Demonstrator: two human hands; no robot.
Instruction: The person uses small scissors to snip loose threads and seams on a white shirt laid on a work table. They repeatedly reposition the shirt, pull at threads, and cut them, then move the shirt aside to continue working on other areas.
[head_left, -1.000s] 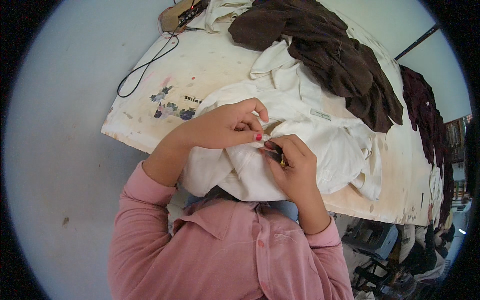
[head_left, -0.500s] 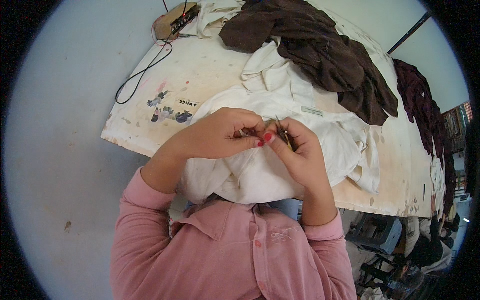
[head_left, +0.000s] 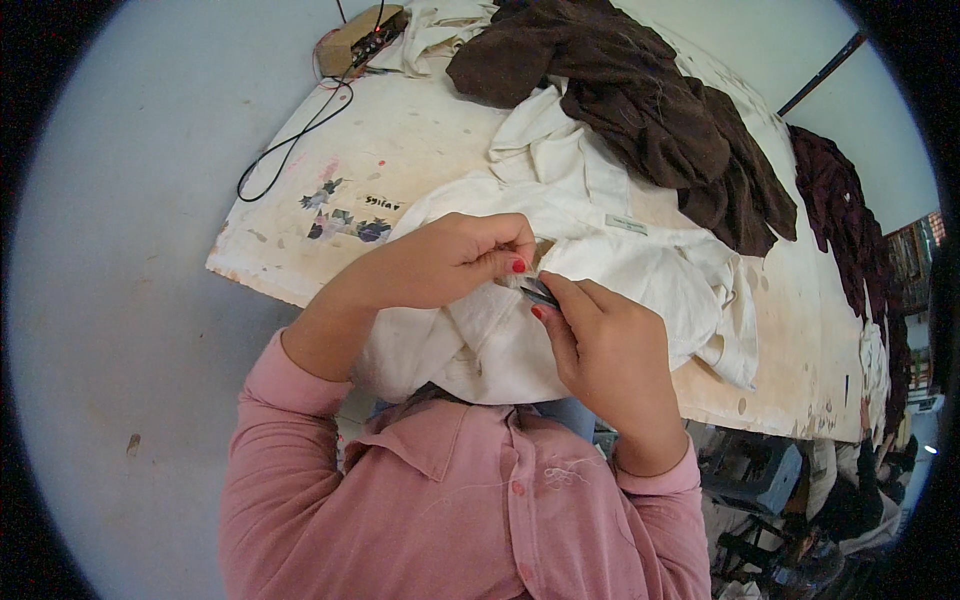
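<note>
A white garment (head_left: 480, 345) lies bunched over the near edge of the table and my lap, with a small label (head_left: 626, 223) on it. Above the cloth, my left hand (head_left: 455, 262) is closed in a pinch, thumb against fingers. Pale strands show at its fingertips, but whether they are thread or garment edge I cannot tell. My right hand (head_left: 615, 345) grips a small pair of dark thread snips (head_left: 540, 292). Their blades point left, close under the left fingertips; the rest of the snips is hidden in the hand.
A dark brown cloth (head_left: 650, 110) lies heaped across the far side of the table (head_left: 820, 350). At the far left corner sit a brown box-like device (head_left: 360, 42) and a looped black cable (head_left: 290, 145). Dark maroon cloth (head_left: 840, 200) hangs over the right edge.
My right hand has turned and drawn slightly down and right, bringing the snips' blades toward the left fingertips. The left hand stays in a pinch, and the hands are a little farther apart.
</note>
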